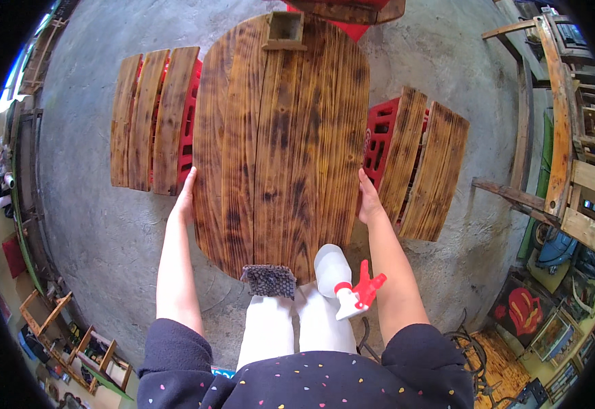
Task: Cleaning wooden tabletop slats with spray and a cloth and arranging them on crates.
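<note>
A wooden tabletop (270,150) with rounded ends and dark scorched grain lies before me. My left hand (186,199) grips its left edge, the fingers partly hidden at the rim. Opposite it, my right hand (368,199) holds the right edge in the same way. On the near end, by my legs, rests a dark grey, bumpy sponge-like pad (270,281). To its right is a white spray bottle (331,266) with a red and white trigger head, tilted toward me. A small open wooden box (286,31) sits at the tabletop's far end.
Slatted wooden seats on red crates flank the tabletop, one at left (141,123) and one at right (434,170). Another red-based seat (355,10) is at the far end. Wooden frames (550,116) stand along the right; small shelves (100,354) are at lower left. The floor (440,54) is concrete.
</note>
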The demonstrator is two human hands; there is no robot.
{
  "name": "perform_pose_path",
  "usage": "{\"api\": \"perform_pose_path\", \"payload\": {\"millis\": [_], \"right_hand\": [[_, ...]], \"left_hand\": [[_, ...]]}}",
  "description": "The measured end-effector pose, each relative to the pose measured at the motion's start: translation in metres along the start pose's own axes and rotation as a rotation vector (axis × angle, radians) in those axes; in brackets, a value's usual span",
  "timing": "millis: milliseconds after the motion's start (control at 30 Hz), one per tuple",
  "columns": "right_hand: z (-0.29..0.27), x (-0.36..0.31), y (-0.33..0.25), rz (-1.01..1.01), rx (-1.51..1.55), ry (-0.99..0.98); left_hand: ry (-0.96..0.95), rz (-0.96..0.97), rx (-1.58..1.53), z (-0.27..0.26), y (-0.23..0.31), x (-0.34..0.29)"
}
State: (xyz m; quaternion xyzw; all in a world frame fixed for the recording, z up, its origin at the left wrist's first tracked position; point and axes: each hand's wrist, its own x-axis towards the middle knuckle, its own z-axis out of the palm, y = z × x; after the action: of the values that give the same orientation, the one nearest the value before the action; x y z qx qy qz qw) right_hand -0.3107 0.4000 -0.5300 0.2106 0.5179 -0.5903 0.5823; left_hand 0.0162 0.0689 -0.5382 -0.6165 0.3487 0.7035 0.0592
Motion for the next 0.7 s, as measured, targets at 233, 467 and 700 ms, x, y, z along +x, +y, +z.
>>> {"api": "perform_pose_path", "payload": {"millis": [233,467,700], "right_hand": [[-0.001,0.028,0.013,-0.122,0.22,-0.125],[-0.005,0.017,0.018,-0.194,0.188,0.049],[-0.014,0.011,0.011,-0.179,0.166,-0.009]], "left_hand": [[-0.076,-0.025,-0.037,0.025,0.017,-0.015],[-0.051,-0.03,0.098,0.033,0.024,-0.01],[-0.049,0.031,0.089,0.021,-0.003,0.023]]}}
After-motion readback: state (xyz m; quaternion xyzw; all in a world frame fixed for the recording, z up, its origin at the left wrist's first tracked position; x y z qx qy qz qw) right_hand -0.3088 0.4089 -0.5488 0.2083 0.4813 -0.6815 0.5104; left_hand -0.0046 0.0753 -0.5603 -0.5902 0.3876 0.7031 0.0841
